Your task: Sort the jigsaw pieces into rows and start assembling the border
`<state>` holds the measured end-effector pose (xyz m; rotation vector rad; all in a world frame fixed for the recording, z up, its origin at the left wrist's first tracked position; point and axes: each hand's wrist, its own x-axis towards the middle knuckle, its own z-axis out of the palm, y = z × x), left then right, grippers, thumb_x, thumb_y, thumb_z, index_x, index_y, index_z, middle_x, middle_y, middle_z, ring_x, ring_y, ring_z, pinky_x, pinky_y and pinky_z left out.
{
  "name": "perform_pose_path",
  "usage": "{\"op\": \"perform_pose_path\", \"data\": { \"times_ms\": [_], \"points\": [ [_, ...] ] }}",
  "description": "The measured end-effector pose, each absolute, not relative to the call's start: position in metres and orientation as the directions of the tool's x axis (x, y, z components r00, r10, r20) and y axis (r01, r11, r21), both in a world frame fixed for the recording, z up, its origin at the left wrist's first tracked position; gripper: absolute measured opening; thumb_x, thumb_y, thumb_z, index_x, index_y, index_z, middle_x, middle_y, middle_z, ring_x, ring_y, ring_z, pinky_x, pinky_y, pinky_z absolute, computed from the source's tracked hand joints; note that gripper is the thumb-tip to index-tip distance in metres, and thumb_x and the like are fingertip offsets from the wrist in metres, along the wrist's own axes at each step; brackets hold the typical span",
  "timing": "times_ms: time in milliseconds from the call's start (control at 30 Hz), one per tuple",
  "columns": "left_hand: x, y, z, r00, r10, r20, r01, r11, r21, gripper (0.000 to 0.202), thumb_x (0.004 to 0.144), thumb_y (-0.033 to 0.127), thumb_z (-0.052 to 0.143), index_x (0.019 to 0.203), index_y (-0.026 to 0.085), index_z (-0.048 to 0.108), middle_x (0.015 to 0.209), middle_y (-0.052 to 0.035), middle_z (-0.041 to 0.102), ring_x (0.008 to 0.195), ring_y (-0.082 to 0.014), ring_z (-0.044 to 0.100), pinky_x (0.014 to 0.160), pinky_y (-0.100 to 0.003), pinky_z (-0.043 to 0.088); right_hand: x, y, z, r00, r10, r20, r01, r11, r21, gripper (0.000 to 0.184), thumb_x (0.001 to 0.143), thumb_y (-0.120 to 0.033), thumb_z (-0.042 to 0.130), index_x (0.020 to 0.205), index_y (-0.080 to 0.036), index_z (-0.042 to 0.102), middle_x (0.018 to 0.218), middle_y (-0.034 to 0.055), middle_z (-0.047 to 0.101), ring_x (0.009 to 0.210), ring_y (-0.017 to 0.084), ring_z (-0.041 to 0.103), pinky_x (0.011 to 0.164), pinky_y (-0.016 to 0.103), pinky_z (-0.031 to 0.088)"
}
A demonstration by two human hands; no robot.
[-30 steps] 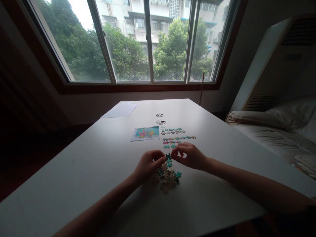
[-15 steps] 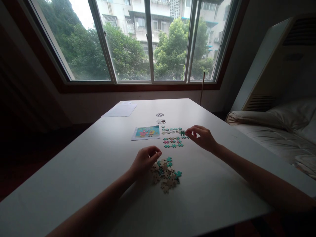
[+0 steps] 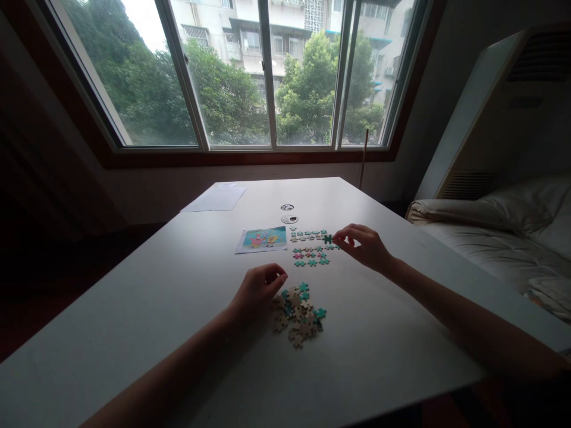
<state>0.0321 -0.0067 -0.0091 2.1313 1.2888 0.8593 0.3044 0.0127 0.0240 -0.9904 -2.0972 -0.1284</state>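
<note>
A dark green jigsaw piece [image 3: 328,239] is pinched between the thumb and fingertips of my right hand [image 3: 363,245]. It is held at the right side of rows of loose jigsaw pieces [image 3: 311,255], which lie picture side up in teal, pink and pale colours. My left hand [image 3: 261,288] is curled closed, with no piece showing in its fingers. Just beside it lies a heap of jigsaw pieces [image 3: 300,318], many showing plain tan backs and several showing teal. Left of the rows is a picture sheet [image 3: 262,239] with cartoon figures.
Everything lies on a white table [image 3: 156,309]. White papers [image 3: 214,198] rest at its far left, and two round openings [image 3: 289,219] sit near the far middle. A pale sofa [image 3: 482,238] stands to the right, and a window [image 3: 241,89] is ahead.
The view has shifted slightly. My right hand keeps its pinch on the green jigsaw piece by the rows, and my left hand stays curled by the heap.
</note>
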Motion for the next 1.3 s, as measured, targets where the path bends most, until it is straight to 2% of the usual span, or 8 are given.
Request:
{"op": "perform_pose_path", "data": {
  "times_ms": [200,300,367,500,600,1033,1300],
  "points": [
    [0.032,-0.007,-0.010,0.350,0.901,0.258,0.574,-0.423,0.701,0.020,0.076,0.028,0.048,0.071,0.014,0.062,0.053,0.0034,0.048,0.052,-0.0106,0.042,0.051,-0.021,0.032,0.310,0.018,0.021,-0.374,0.635,0.676,0.703,0.670,-0.240,0.023,0.084,-0.036,0.049,0.080,-0.019,0.064,0.075,0.0040,0.063,0.056,0.011,0.049,0.063,0.028,0.041],
    [0.033,-0.007,-0.010,0.351,0.900,0.259,0.567,-0.424,0.706,0.020,0.076,0.029,0.048,0.071,0.014,0.061,0.052,0.0038,0.046,0.051,-0.0103,0.041,0.050,-0.021,0.032,0.315,0.025,0.017,-0.391,0.691,0.607,0.714,0.645,-0.274,0.022,0.083,-0.035,0.049,0.081,-0.018,0.064,0.074,0.0039,0.062,0.056,0.010,0.050,0.060,0.025,0.040],
    [0.033,-0.007,-0.010,0.351,0.899,0.260,0.562,-0.425,0.710,0.020,0.075,0.029,0.049,0.070,0.014,0.061,0.051,0.0039,0.046,0.050,-0.0101,0.040,0.050,-0.021,0.031,0.320,0.031,0.013,-0.419,0.760,0.497,0.722,0.611,-0.325,0.021,0.081,-0.034,0.052,0.080,-0.017,0.064,0.072,0.0031,0.062,0.056,0.010,0.050,0.057,0.024,0.040],
    [0.033,-0.008,-0.012,0.347,0.898,0.269,0.555,-0.428,0.714,0.020,0.075,0.029,0.049,0.070,0.014,0.062,0.050,0.0041,0.045,0.049,-0.0099,0.039,0.049,-0.020,0.031,0.331,0.040,0.004,-0.491,0.855,0.170,0.727,0.509,-0.460,0.023,0.074,-0.037,0.058,0.077,-0.016,0.065,0.068,0.0018,0.062,0.057,0.010,0.051,0.053,0.021,0.039],
    [0.032,-0.008,-0.013,0.347,0.896,0.277,0.558,-0.435,0.707,0.020,0.075,0.029,0.049,0.070,0.015,0.062,0.050,0.0040,0.046,0.049,-0.0101,0.040,0.049,-0.020,0.031,0.336,0.044,0.000,-0.485,0.873,0.057,0.739,0.443,-0.507,0.026,0.072,-0.039,0.058,0.078,-0.016,0.066,0.069,0.0020,0.063,0.059,0.011,0.052,0.054,0.022,0.039],
    [0.033,-0.008,-0.013,0.350,0.895,0.276,0.567,-0.437,0.698,0.021,0.076,0.030,0.048,0.070,0.015,0.061,0.051,0.0040,0.045,0.050,-0.0101,0.040,0.049,-0.020,0.031,0.338,0.046,-0.006,-0.475,0.879,0.042,0.732,0.421,-0.535,0.028,0.070,-0.041,0.059,0.079,-0.016,0.068,0.069,0.0024,0.061,0.059,0.011,0.051,0.054,0.021,0.038],
    [0.035,-0.007,-0.014,0.351,0.896,0.272,0.573,-0.435,0.694,0.020,0.076,0.029,0.049,0.071,0.015,0.062,0.051,0.0039,0.047,0.050,-0.0103,0.040,0.049,-0.020,0.031,0.340,0.046,-0.006,-0.480,0.876,0.046,0.743,0.434,-0.510,0.023,0.071,-0.037,0.058,0.079,-0.017,0.067,0.070,0.0025,0.062,0.062,0.012,0.054,0.056,0.021,0.041]
  ]
}}
